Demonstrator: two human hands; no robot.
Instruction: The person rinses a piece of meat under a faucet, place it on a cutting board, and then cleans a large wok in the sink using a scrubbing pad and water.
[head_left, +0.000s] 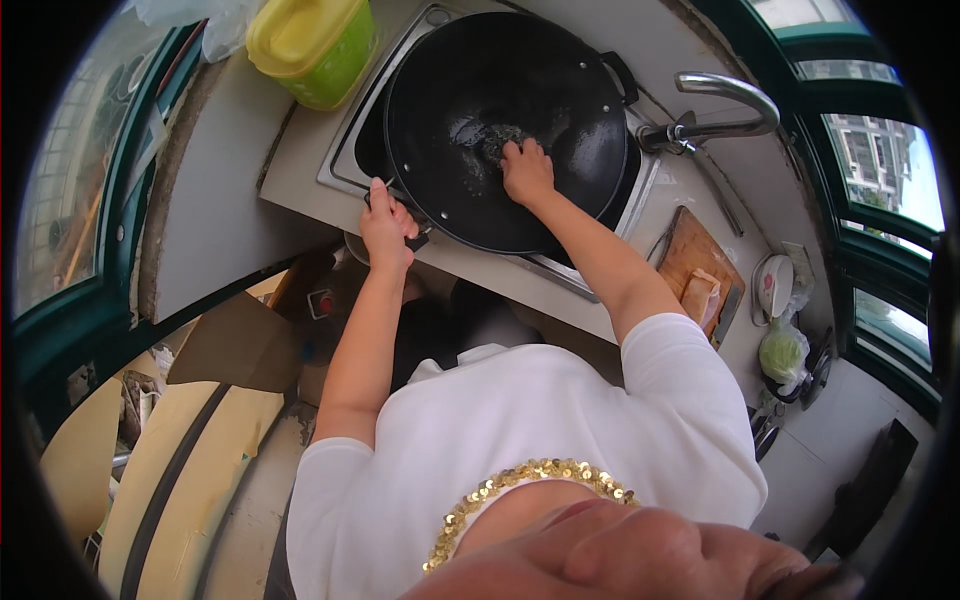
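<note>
A large black wok (465, 67) lies across the stainless-steel sink (341, 161), covering most of its basin. On the near left side, my left hand (386, 229) is closed around the wok's handle, with its dark end showing below the fingers. My right hand (529, 174) reaches inside the wok, fingers bent down onto what looks like a steel wool scourer (504, 137) near the middle. Wet, shiny patches show on the wok's inner surface around it. Opposite my left hand, a loop handle (619, 78) sticks out from the rim, close to the faucet.
A curved chrome faucet (739, 97) rises right of the wok. A wooden cutting board (686, 236) carries a piece of raw meat (701, 292). Beyond it hangs a bagged green vegetable (784, 352). A green container with a yellow lid (319, 64) stands at the back left.
</note>
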